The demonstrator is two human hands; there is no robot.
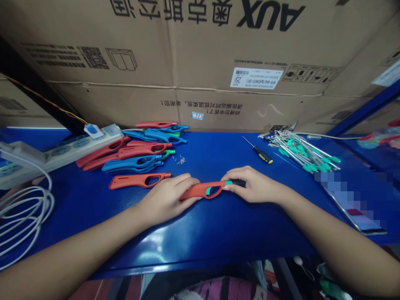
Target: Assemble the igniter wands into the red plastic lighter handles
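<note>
An orange lighter-shaped casing (200,190) with a teal trigger piece lies between both hands, just above the blue table. My left hand (170,196) is wrapped round its left end. At the right end, by a teal collar and a black part (239,183), the fingers of my right hand (251,184) are pinched. Left of my left hand lies a single orange casing half (128,181). Behind it are stacked blue casing halves (134,165) and red ones (145,150). Small screws (181,160) are scattered beyond my left hand.
A screwdriver (262,154) lies behind my right hand. Metal rods with teal parts (308,154) are piled at the right, near a phone (353,204). A power strip (78,146) and coiled white cable (46,208) are at the left. Cardboard (187,66) stands behind the table (187,246).
</note>
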